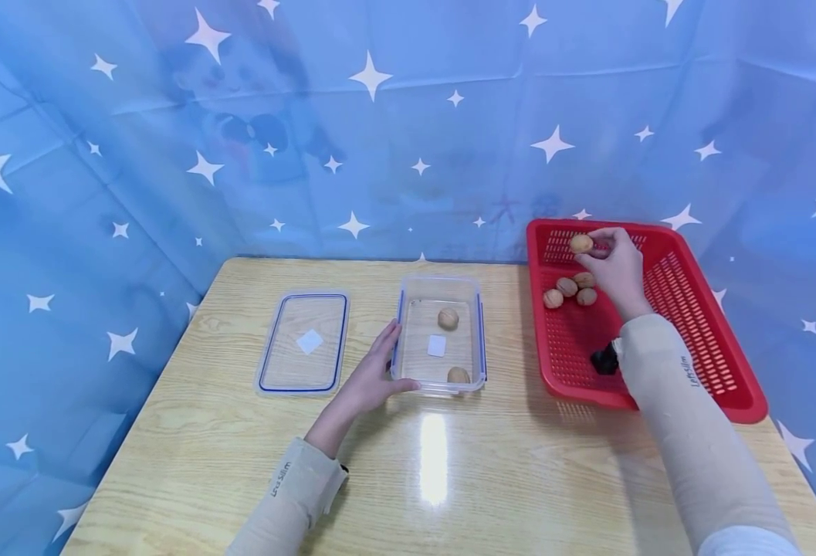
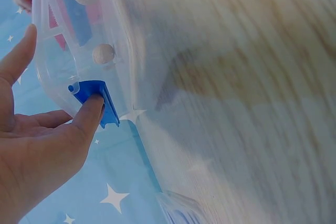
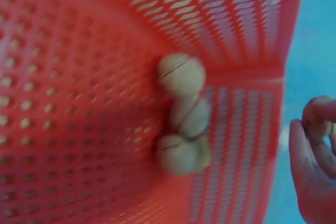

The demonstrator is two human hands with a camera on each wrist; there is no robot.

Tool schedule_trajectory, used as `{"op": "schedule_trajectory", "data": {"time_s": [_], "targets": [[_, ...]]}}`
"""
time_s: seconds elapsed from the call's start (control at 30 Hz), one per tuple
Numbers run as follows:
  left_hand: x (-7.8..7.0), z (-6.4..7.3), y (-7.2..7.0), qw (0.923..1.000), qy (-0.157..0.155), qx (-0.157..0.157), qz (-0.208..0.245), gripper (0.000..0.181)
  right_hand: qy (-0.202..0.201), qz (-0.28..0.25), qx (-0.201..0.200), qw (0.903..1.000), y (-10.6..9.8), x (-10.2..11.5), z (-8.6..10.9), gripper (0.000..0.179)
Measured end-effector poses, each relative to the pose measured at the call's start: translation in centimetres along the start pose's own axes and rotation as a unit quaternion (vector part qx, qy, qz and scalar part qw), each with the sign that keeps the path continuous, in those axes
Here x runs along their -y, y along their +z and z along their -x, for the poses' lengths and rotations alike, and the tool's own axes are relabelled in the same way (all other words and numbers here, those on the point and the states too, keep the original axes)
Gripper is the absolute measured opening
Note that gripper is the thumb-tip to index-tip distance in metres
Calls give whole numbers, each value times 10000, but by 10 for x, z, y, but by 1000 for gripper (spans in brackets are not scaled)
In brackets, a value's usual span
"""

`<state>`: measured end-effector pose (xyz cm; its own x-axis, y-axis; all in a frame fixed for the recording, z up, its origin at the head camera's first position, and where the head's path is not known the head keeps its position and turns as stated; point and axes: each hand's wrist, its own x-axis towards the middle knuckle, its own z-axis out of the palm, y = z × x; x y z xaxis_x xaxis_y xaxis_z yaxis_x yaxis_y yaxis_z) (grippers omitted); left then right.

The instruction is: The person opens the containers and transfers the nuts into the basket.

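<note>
My right hand (image 1: 617,266) pinches a walnut (image 1: 580,244) between thumb and fingertips, above the far end of the red basket (image 1: 543,340). Below it several walnuts (image 1: 567,286) lie bunched on the basket floor; the right wrist view shows them blurred against the slotted end wall. A clear plastic food container (image 1: 418,289) stands lidless on the table with two walnuts (image 1: 448,318) inside. My left hand (image 1: 373,378) rests at its near left corner, thumb along the front and fingers on the left side. In the left wrist view, one finger touches a blue latch (image 2: 97,90).
A clear lid (image 1: 303,315) with a blue seal lies flat on the wooden table (image 1: 241,471), left of the container. A small black object (image 1: 604,360) shows beside the right cuff, over the basket. A blue starred curtain (image 1: 380,154) hangs behind the table.
</note>
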<state>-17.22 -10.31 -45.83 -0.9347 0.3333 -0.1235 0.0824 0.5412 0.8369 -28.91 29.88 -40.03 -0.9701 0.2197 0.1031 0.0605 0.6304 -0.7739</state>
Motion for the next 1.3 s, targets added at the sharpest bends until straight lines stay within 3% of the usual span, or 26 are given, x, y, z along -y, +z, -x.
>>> {"op": "schedule_trajectory", "data": {"time_s": [0.27, 0.43, 0.63, 0.87, 1.13, 1.3], "targets": [[-1, 1, -1, 10000, 15, 40, -37, 101, 704, -139, 509, 9961, -3, -45, -5, 64], [0, 2, 0, 10000, -6, 47, -33, 101, 1054, 146, 659, 9921, -6, -64, -7, 58], [0, 2, 0, 10000, 27, 7, 22, 100, 1220, 441, 921, 9873, -7, -77, -8, 52], [-1, 2, 0, 10000, 16, 29, 61, 99, 1225, 425, 1255, 9836, -8, -87, -10, 51], [0, 1, 0, 10000, -26, 72, -18, 100, 1349, 411, 1037, 9846, -11, -84, -11, 44], [0, 0, 0, 10000, -58, 59, -37, 100, 1539, -121, 668, 9857, -16, -75, -12, 46]]}}
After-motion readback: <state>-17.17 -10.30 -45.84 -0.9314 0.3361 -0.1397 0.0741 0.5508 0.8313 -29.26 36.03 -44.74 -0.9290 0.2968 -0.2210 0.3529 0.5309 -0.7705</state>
